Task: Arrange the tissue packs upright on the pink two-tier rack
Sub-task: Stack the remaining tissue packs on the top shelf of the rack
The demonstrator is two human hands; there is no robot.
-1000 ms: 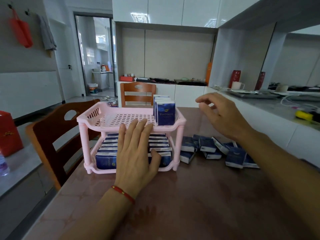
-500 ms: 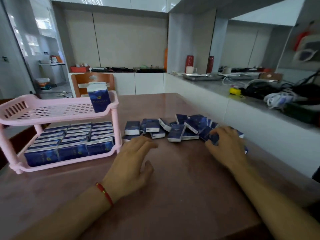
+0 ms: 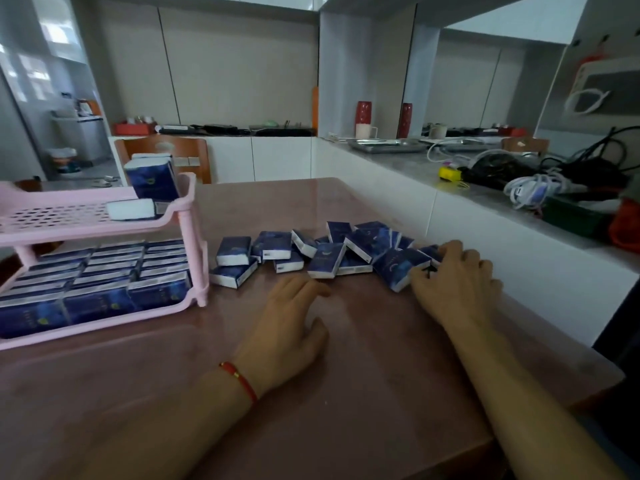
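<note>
The pink two-tier rack (image 3: 188,216) stands at the left on the table. Its lower tier is packed with upright blue tissue packs (image 3: 104,282). On the upper tier one pack (image 3: 152,180) stands at the right end and another pack (image 3: 131,209) lies flat in front of it. Several loose tissue packs (image 3: 322,252) lie in a heap on the table right of the rack. My right hand (image 3: 453,285) reaches into the heap's right end, fingers curled around a pack (image 3: 433,252). My left hand (image 3: 287,327) rests relaxed on the table just before the heap, holding nothing.
The brown table (image 3: 311,393) runs to a white ledge on the right, where a grey counter (image 3: 485,188) carries cables, a yellow object and a metal tray. A wooden chair (image 3: 187,152) stands behind the rack.
My view has swung right from the rack to the heap. My left hand came off the rack onto the table. My right hand dropped onto the heap. One upper-tier pack now lies flat.
</note>
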